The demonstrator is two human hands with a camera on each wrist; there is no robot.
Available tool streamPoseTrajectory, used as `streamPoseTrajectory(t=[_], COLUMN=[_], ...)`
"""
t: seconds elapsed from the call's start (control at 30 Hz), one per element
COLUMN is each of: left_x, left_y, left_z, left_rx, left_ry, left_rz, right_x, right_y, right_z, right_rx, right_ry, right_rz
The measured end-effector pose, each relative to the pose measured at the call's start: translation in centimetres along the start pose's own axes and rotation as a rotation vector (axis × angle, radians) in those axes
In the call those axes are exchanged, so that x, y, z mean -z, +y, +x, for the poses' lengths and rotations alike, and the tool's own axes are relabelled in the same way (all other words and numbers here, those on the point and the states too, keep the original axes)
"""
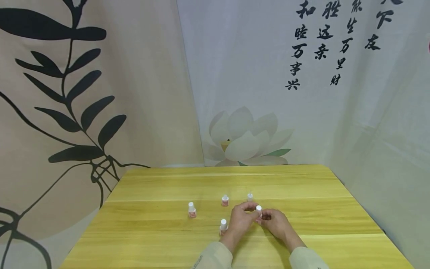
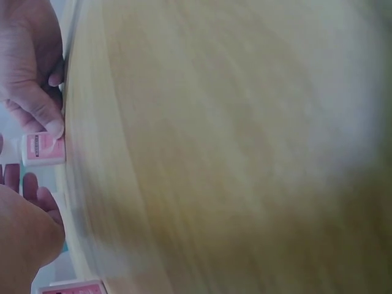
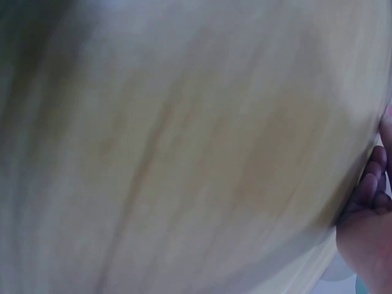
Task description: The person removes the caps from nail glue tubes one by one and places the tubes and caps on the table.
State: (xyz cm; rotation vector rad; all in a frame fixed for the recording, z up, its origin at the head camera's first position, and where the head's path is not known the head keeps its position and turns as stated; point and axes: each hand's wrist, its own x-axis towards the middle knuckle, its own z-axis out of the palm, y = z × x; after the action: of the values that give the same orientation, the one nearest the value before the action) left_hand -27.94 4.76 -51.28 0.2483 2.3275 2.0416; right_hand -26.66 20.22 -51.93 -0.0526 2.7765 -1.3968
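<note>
A small white bottle (image 1: 258,212) with a pink label stands upright between my two hands. My right hand (image 1: 277,223) pinches its lower body; in the left wrist view that thumb lies against the pink label (image 2: 44,147). My left hand (image 1: 240,221) has its thumb and fingers around the upper part, near the white cap. In the left wrist view, my left hand (image 2: 27,229) is below the bottle. Only part of my right hand (image 3: 370,226) shows at the edge of the right wrist view, and the bottle is out of sight there.
Several similar bottles stand on the wooden table (image 1: 151,239): one at left (image 1: 192,210), one at the back (image 1: 225,201), one (image 1: 250,197) partly behind my left hand, and one (image 1: 223,226) beside my left wrist. A printed curtain (image 1: 154,93) hangs behind the table.
</note>
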Motion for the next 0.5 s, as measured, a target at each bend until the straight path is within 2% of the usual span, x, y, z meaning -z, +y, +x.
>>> streamPoseTrajectory(t=[0.5], left_x=[-0.15], left_y=[-0.1], left_z=[-0.17], left_rx=[0.02], left_ry=[-0.009], left_rz=[-0.031], right_x=[0.0], right_y=[0.11], right_z=[0.02], right_rx=[0.0], right_ry=[0.002], right_rz=[0.0])
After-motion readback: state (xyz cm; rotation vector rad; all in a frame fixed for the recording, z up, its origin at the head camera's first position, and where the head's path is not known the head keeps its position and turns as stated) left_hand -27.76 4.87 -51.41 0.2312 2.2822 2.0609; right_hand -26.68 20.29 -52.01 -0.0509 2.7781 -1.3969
